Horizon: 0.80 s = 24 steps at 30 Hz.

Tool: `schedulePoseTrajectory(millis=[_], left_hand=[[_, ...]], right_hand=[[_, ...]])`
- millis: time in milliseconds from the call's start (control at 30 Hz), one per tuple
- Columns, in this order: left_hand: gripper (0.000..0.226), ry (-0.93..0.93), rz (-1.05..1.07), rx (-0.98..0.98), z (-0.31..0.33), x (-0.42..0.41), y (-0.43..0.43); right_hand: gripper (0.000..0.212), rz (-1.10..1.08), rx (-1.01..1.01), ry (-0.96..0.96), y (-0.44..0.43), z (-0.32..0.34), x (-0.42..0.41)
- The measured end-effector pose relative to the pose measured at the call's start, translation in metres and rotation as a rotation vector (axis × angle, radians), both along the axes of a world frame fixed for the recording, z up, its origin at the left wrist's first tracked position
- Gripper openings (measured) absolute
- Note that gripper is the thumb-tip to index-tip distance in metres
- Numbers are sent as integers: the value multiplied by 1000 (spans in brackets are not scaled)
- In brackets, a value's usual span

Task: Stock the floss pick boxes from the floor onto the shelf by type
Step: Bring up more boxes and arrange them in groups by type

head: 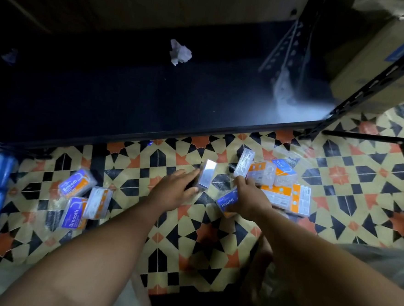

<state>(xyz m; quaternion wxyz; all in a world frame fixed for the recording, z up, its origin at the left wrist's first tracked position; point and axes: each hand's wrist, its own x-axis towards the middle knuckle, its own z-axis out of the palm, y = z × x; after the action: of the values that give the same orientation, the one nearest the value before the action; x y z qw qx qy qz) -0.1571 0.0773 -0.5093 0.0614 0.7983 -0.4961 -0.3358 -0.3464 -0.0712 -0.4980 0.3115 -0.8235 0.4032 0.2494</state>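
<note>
1. Hands work just in front of the shelf (152,96): left hand (174,191) grips one clear floss box (206,174), right hand (248,199) seemingly pinches a second box (244,161).
2. Other boxes (77,183) lie scattered on the floor (362,176) there.

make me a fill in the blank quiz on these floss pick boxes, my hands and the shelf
1. The purple-and-orange plastic floss boxes left of the left hand are labelled ____.
2. The purple-labelled box partly covered by the right hand reads ____.
3. The brown cardboard box stands to the ____ of the black shelf board.

Missing words: Smooth; Round; right
</note>
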Motion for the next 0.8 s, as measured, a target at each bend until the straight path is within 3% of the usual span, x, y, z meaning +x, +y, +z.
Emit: schedulePoseTrajectory(millis=[100, 200, 333, 500, 633, 800], left_hand=[[70, 92, 178, 24, 0, 4, 13], [88, 145, 310, 45, 5, 0, 11], [101, 96, 340, 28, 8, -13, -16], [70, 25, 340, 33, 1, -25, -42], [51, 140, 436, 33, 2, -16, -36], [43, 236, 507, 3, 18, -2, -11]], right_hand=[[81, -33, -22, -22, 0, 2, 2], [75, -67, -19, -50, 0, 6, 5], [64, -128, 21, -90, 0, 6, 4], [57, -165, 61, -98, -1, 8, 4], [56, -161, 66, -76, -2, 9, 1], [56, -258, 124, -89, -3, 19, 1]])
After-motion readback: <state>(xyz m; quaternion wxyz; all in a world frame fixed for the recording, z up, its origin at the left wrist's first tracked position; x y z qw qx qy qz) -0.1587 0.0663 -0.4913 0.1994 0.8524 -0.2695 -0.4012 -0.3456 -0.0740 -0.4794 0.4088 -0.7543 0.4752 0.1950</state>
